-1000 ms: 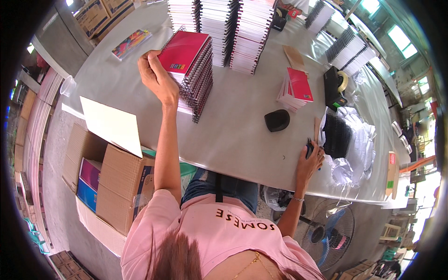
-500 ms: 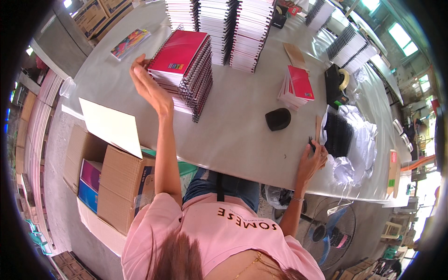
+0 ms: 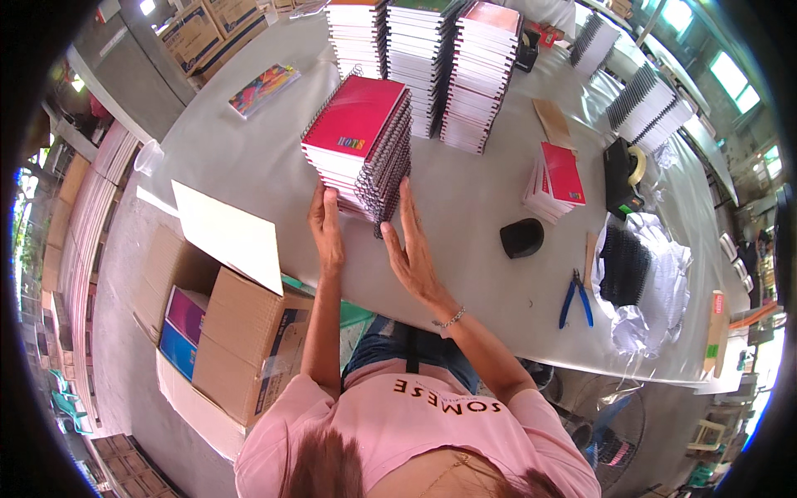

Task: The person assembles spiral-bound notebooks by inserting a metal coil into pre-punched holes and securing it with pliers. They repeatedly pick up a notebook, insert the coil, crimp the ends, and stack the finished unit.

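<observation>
A stack of red-covered spiral notebooks (image 3: 355,116) stands on the table in front of me, black wire coils along its right side. My left hand (image 3: 327,228) rests at the stack's lower near-left corner, fingers pointing up and extended. My right hand (image 3: 413,253) is at the coil side, fingers stretched and thumb apart; its fingertips are at the coils. Blue-handled pliers (image 3: 576,300) lie on the table to the right, apart from both hands.
Tall notebook stacks (image 3: 477,83) stand behind. To the right are small red booklets (image 3: 561,176), a black rounded object (image 3: 521,238), a tape dispenser (image 3: 618,178) and black coils (image 3: 623,266) on white wrapping. An open carton (image 3: 241,332) sits at the table's left edge.
My right hand has let go of the pliers, now on the table, and moved left to the notebook stack. My left hand has come down from the stack's far-left side to its near corner.
</observation>
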Demonstrator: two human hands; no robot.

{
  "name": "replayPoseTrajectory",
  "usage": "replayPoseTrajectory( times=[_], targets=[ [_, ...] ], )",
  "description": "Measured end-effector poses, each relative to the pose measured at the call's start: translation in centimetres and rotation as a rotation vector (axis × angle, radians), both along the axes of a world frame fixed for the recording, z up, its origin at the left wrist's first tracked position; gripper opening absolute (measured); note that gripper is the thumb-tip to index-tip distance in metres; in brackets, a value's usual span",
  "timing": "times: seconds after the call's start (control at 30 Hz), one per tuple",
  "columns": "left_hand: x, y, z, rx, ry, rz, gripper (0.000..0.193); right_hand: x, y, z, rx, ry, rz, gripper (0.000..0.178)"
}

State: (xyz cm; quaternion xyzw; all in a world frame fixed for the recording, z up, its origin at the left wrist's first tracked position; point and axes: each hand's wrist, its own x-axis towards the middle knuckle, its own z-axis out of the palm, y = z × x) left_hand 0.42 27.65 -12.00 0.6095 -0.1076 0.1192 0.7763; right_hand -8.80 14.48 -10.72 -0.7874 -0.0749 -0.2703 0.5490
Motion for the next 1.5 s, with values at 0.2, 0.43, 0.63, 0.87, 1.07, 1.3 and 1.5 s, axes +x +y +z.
replayPoseTrajectory(
  times=[0.2,0.43,0.63,0.87,1.07,1.3,1.5],
  targets=[
    [0.0,-0.4,-0.7,-0.01,-0.015,0.024,0.057,-0.3,0.3,-0.2,-0.066,0.039,0.056,0.061],
    [1.0,0.6,-2.0,-0.02,0.033,-0.008,0.043,0.0,0.1,-0.4,-0.094,0.026,0.059,0.06],
    [0.8,-0.1,-1.6,-0.044,-0.016,0.013,0.038,0.3,0.1,-0.7,-0.087,0.001,0.078,0.06],
    [0.5,0.3,-1.2,-0.005,0.022,-0.045,0.039,0.5,0.1,-1.1,-0.089,0.001,0.122,0.064],
    [-0.1,-0.7,-0.2,-0.03,-0.045,-0.013,0.042,0.2,0.7,-1.3,-0.132,-0.013,0.13,0.071],
    [0.3,0.0,-1.0,0.013,0.018,-0.025,0.04,0.6,0.6,-1.8,-0.111,-0.007,0.156,0.073],
    [0.4,0.0,-1.2,-0.017,0.017,-0.043,0.039,0.5,0.4,-1.6,-0.111,0.004,0.169,0.075]
  ],
)
